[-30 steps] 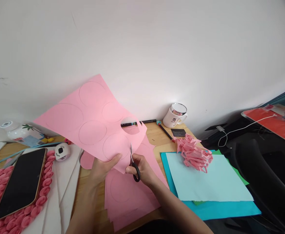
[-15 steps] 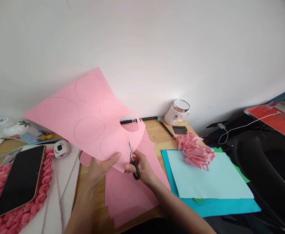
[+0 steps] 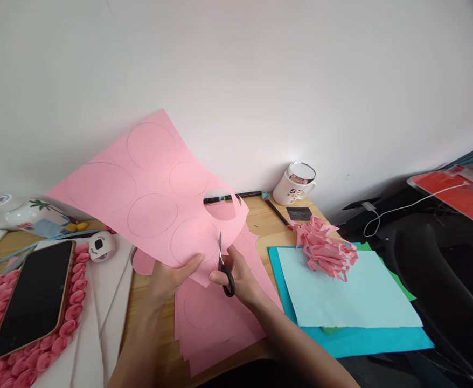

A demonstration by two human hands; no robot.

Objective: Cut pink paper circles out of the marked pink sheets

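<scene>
My left hand pinches the lower edge of a pink paper sheet, thumb on top and fingers hidden beneath. Several pencil circles are drawn on the sheet, and a round hole is cut near its right end. In my right hand are black-handled scissors, their blades at the sheet's lower right edge, beside the nearest circle. Under both hands lies a stack of pink sheets, the top one also marked with circles. A cut pink disc rests on the table, left of the stack.
A phone lies on rolled pink paper flowers at left, near a white tape dispenser. Pink scraps sit on light blue paper. A mug stands against the wall, with a black chair at right.
The pink sheet and both hands have shifted slightly to the right. The scissor blades have drawn closer together at the sheet's edge.
</scene>
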